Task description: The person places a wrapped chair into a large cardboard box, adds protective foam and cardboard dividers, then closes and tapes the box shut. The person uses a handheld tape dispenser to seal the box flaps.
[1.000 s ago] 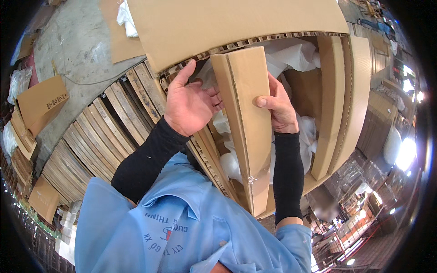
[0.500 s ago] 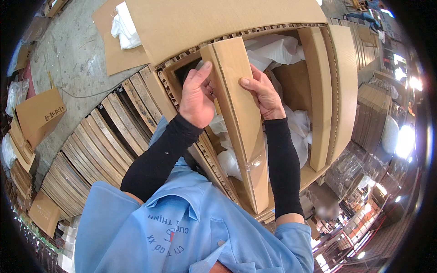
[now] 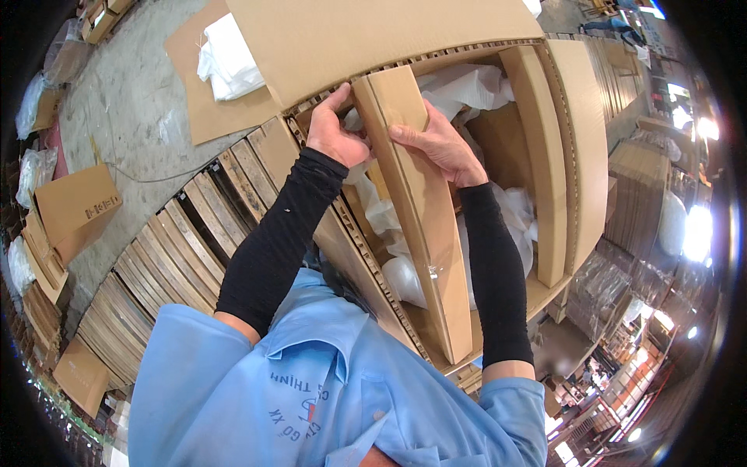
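White wrapping (image 3: 467, 87) lies partly hidden behind the cardboard beam (image 3: 424, 210).

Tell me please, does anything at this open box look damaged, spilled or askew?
Nothing looks plainly damaged or spilled. The long cardboard piece in the right hand has a shiny, wrinkled patch, perhaps tape, toward its near end. White wrapping bunches unevenly inside the open box, which looks untidy.

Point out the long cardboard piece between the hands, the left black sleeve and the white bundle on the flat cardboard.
Long cardboard piece (image 3: 422, 218): head view, middle of its upward face.
Left black sleeve (image 3: 282, 232): head view, its middle.
White bundle (image 3: 232, 64): head view, its upper surface.
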